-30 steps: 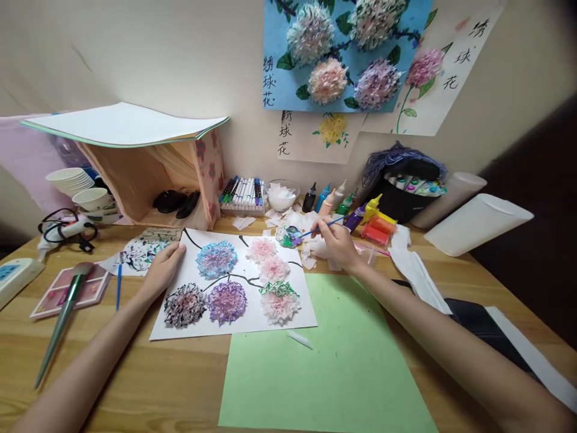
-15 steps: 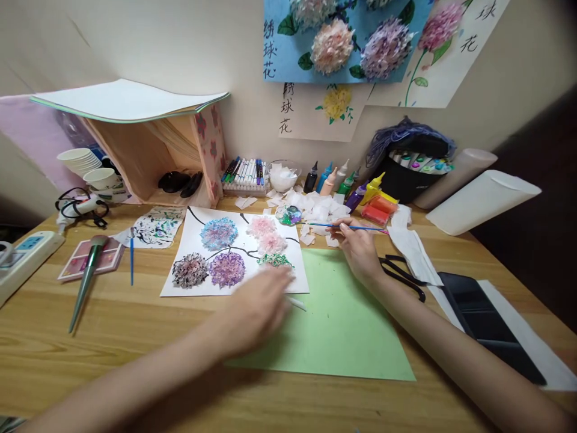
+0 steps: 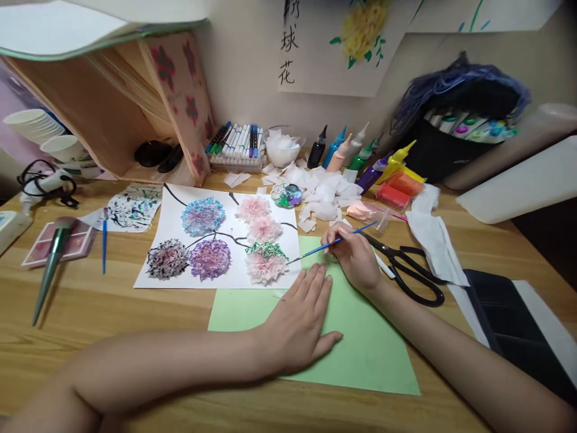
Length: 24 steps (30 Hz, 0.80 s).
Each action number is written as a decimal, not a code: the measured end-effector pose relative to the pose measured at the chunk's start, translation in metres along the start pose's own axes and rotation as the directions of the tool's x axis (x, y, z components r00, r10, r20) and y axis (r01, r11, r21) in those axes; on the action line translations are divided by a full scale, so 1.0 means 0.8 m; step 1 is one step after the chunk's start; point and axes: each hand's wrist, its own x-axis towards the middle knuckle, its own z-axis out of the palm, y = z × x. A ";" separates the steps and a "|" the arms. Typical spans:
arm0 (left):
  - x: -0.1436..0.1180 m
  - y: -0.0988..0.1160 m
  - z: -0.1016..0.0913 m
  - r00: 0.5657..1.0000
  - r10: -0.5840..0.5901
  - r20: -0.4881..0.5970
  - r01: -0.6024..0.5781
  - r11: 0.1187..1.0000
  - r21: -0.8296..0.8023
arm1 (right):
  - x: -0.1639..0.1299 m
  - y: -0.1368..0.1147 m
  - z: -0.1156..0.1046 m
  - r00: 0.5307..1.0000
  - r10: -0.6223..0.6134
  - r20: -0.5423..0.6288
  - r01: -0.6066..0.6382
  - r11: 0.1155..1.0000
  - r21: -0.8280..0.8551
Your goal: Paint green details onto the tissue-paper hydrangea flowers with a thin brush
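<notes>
My right hand (image 3: 354, 252) pinches a thin blue paintbrush (image 3: 331, 243). Its bristle tip points left, at the right edge of a pink tissue-paper flower (image 3: 265, 264) whose top petals are tinted green. That flower belongs to a white sheet (image 3: 171, 210) with several fluffy flowers in blue, black, purple and pink, linked by black painted branches. Flat on a green sheet of paper (image 3: 360, 355) lies my left hand (image 3: 300, 319), fingers stretched out and holding nothing, just below the white sheet. A small palette (image 3: 286, 195) with green and purple paint sits at the white sheet's upper right corner.
Black scissors (image 3: 406, 264) lie right of my right hand. Behind are white paper scraps (image 3: 329, 192), paint bottles (image 3: 340, 150), markers (image 3: 237, 144) and a glass bowl (image 3: 283, 147). At left lie a large makeup brush (image 3: 54, 264) and another blue paintbrush (image 3: 104, 246).
My right hand has brought the paintbrush from beside the palette down to the green-tinted flower. My left hand has moved right, off the flower, and now lies flat. The view has tilted down and closer.
</notes>
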 end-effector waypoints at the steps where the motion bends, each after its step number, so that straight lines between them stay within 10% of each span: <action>1: 0.000 -0.001 0.000 1.000 0.000 -0.001 0.000 1.000 -0.013 | 0.000 0.000 0.000 1.000 0.002 -0.004 -0.002 1.000 -0.008; 24: 0.005 -0.008 -0.004 1.000 0.007 0.021 -0.006 0.999 -0.033 | -0.006 0.000 -0.002 0.998 0.055 0.033 -0.052 0.996 -0.078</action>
